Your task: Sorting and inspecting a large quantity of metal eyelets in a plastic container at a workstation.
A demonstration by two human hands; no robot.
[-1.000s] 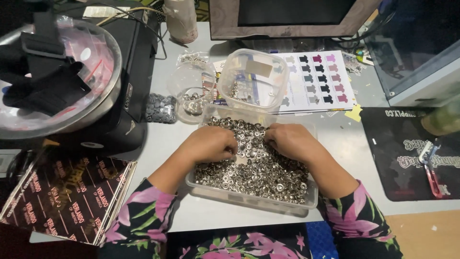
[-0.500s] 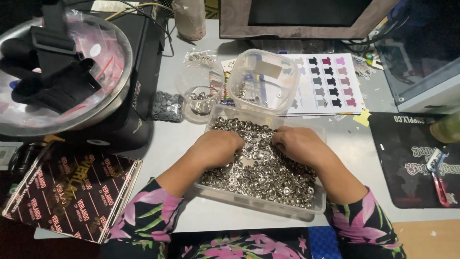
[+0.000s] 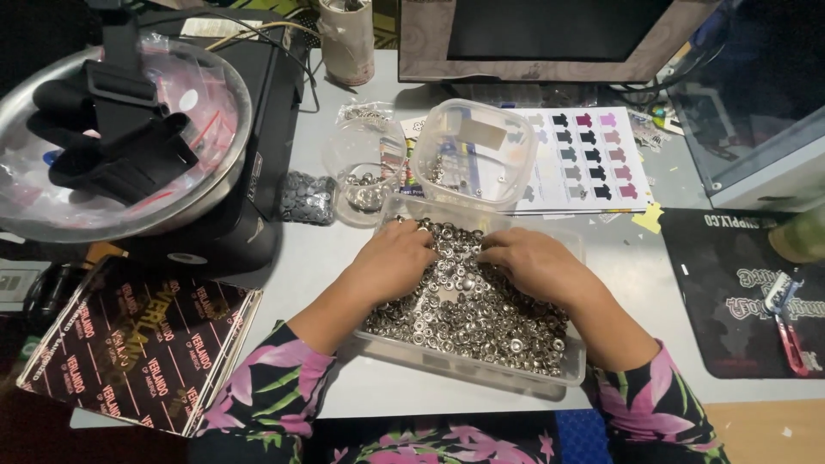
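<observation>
Both hands are sitting a bit closer together than a sec ago, w/ the view shifted slightly. Left hand (image 3: 397, 258) and right hand (image 3: 531, 265) are resting palms-down in a shallow clear tray (image 3: 481, 371) heaped w/ small silver metal snaps (image 3: 464, 314), at centre of the worktop (image 3: 318, 249), likely so the pieces can be raked and sorted. Fingers are curled down into the pile, tips nearly meeting; can't tell if they're pinching a piece. Just behind the tray, a clear tub (image 3: 474, 153) and a small round clear cup (image 3: 365, 167) w/ a few snaps are standing within reach. Behind right, a printed sheet of coloured shirt shapes (image 3: 593, 155) is lying flat. Left, a black machine (image 3: 249, 172) is carrying a metal bowl (image 3: 112, 137). Dark, cluttered room; monitor (image 3: 550, 34) at back.
</observation>
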